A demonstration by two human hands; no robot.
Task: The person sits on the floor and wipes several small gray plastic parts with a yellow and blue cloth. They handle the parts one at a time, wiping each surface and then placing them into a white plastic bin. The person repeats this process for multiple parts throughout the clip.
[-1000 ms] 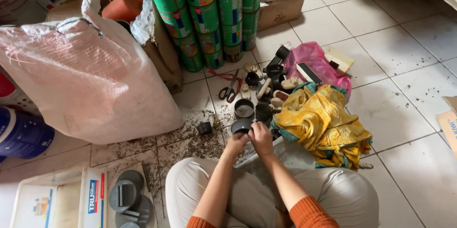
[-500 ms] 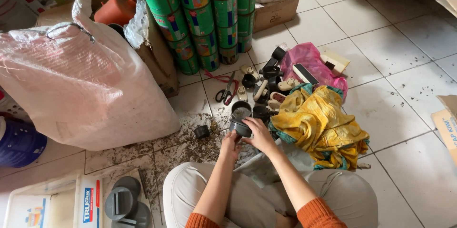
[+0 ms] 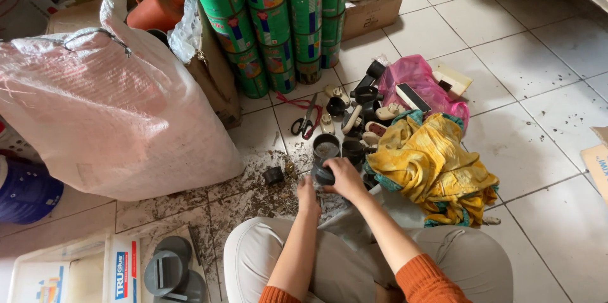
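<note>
I sit on the tiled floor [image 3: 544, 170] with both hands low in the centre of the frame, over a dark grey pipe fitting [image 3: 321, 175] that stands just below a taller grey cup-shaped fitting [image 3: 325, 147] with pale grit inside. My right hand [image 3: 345, 178] lies over the top of the lower fitting, its fingers curled around the rim and closed on it; my left hand [image 3: 308, 193] comes up beside it from below, touching or nearly touching its side, and I cannot tell how those fingers are set, as they are folded out of sight. A small black cap [image 3: 273, 175] lies apart to the left amid dark crumbs scattered on the tiles. Right of my hands is a crumpled yellow cloth [image 3: 430, 160], with a pink plastic bag [image 3: 418, 81] above it and a heap of dark and cream fittings between. Red-handled scissors [image 3: 305, 119] lie above the cup. A large white sack [image 3: 107, 107] fills the left, and stacked green tins [image 3: 278, 18] stand at the top
</note>
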